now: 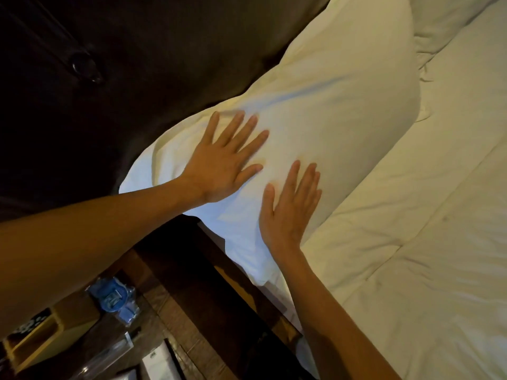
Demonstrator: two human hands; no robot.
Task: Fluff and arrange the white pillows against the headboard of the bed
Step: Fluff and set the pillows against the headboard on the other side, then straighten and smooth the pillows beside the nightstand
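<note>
White, plump cotton pillow [315, 111] leans on the dark padded headboard [164, 50] at the bed's [439, 242] edge, with the left hand [225, 163] and right hand [288, 212] pressed flat, fingers [247, 127] spread and gripping nothing, probably patting it smooth and snug.

We cannot see the second pillow [444, 15] whole: the top edge cuts it off. The headboard [137, 64] is too dark to make out its surface. Both arms leave the picture at the left and bottom edges. On the nightstand [164, 311], the blue packet [113, 297] has print too small to read.
</note>
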